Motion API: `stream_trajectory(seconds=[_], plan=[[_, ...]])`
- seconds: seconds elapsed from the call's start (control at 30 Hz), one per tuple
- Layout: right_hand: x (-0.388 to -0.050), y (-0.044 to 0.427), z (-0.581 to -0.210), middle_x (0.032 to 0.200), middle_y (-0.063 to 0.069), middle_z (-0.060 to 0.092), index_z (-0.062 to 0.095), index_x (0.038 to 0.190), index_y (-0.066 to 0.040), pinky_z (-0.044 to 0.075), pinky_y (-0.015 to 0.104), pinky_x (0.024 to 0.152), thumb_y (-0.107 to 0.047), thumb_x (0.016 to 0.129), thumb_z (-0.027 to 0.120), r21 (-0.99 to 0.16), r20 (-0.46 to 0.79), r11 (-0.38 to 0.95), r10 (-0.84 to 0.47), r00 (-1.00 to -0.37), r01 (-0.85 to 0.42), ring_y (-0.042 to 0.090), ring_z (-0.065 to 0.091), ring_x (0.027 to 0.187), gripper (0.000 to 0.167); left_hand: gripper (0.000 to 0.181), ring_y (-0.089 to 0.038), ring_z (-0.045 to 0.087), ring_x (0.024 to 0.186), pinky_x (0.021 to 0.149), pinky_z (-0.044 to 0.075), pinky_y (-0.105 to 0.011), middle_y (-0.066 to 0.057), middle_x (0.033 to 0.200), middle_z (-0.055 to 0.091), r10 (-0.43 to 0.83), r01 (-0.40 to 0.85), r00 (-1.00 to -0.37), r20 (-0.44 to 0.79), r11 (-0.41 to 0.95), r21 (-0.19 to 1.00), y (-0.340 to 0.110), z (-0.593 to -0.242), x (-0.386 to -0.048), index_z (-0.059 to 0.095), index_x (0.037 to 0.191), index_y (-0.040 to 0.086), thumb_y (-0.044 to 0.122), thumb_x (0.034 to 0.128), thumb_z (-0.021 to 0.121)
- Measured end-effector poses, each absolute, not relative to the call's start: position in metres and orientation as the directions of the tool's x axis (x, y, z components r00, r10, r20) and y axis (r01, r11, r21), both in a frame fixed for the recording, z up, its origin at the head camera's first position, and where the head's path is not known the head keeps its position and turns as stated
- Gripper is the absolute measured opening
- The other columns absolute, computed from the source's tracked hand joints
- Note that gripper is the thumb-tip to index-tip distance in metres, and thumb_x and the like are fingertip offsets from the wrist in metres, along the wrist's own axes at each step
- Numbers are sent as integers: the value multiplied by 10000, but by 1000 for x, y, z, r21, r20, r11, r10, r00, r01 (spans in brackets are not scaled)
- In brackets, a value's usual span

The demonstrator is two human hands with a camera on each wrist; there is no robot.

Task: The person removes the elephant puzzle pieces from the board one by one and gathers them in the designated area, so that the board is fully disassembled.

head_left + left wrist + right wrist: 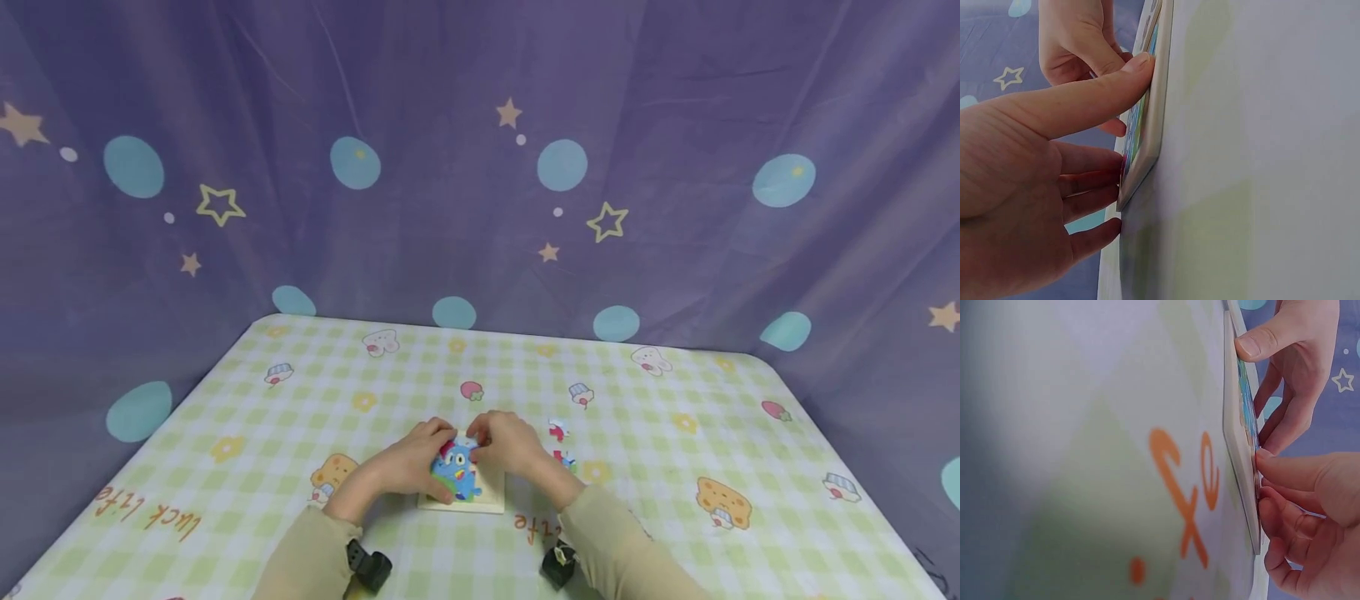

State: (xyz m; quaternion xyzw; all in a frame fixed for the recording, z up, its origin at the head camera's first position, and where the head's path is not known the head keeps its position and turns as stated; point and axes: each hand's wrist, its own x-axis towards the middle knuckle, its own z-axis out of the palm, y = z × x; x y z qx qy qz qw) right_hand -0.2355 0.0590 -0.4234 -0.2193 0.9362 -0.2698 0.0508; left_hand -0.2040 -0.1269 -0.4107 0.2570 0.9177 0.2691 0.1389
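A wooden jigsaw board (491, 493) lies flat on the table, its picture of a blue cartoon creature (459, 473) partly laid in. My left hand (411, 458) rests over the board's left side. Its thumb presses the lower part of the picture, and its nearly straight fingers touch the far left edge (1094, 181). Curled over the upper right of the picture, my right hand (512, 442) pinches a puzzle piece between thumb and fingertips; the fingers hide most of that piece. In the right wrist view, its thumb (1291, 470) lies low against the board's face.
Two small groups of loose puzzle pieces, one red and white (558, 431) and one red and blue (566, 461), lie right of the board beside my right wrist. A checked cloth (300, 433) covers the table. Behind it hangs a purple curtain (465, 208).
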Motion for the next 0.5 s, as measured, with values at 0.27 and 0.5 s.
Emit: stream_trajectory(seconds=[0.27, 0.5], plan=[[-234, 57, -423, 750, -58, 576, 658, 955, -139, 405, 243, 585, -215, 744, 741, -520, 29, 762, -436, -900, -386, 67, 499, 638, 239, 870, -229, 375, 1165, 965, 359, -423, -110, 1312, 374, 550, 423, -830, -92, 729, 539, -127, -414, -204, 382, 1333, -70, 313, 670, 796], [-234, 56, -425, 729, -63, 546, 652, 956, -131, 397, 241, 581, -201, 744, 742, -517, 44, 761, -433, -900, -391, 73, 485, 632, 241, 866, -228, 381, 1150, 957, 366, -415, -103, 1299, 386, 544, 423, -834, -90, 736, 528, -126, -413, -203, 399, 1324, -66, 304, 656, 807]])
